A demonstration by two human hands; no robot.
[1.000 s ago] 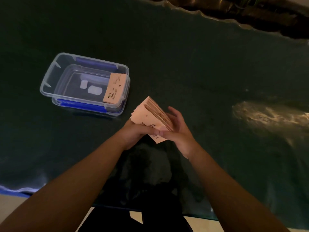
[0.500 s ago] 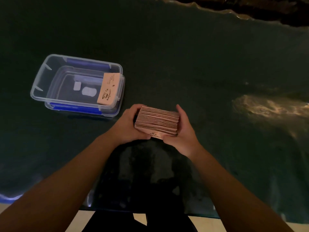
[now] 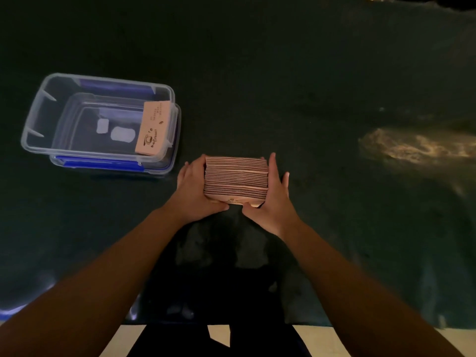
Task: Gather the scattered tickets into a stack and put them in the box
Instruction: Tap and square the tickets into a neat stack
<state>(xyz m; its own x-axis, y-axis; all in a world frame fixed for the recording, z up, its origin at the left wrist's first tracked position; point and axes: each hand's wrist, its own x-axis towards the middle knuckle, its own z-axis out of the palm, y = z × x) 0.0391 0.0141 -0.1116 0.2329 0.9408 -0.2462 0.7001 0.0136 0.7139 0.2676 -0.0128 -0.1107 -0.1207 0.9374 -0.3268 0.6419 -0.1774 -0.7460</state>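
Observation:
A thick stack of pink tickets (image 3: 236, 179) stands on edge on the dark table, squared between my hands. My left hand (image 3: 195, 191) presses its left side and my right hand (image 3: 273, 197) presses its right side, thumbs near the front. To the left stands a clear plastic box (image 3: 38, 117) with blue clips. One pink ticket (image 3: 153, 131) leans against the box's right inner wall.
The dark green table cover (image 3: 283, 86) spreads all around. A bright patch of reflected light (image 3: 412, 145) lies at the right. The table's near edge runs along the bottom, with pale floor (image 3: 319, 341) and my dark trousers below.
The fanned, tilted stack has been turned and set down edge-on, then squared between both hands. The view has shifted, so the box sits lower and further left.

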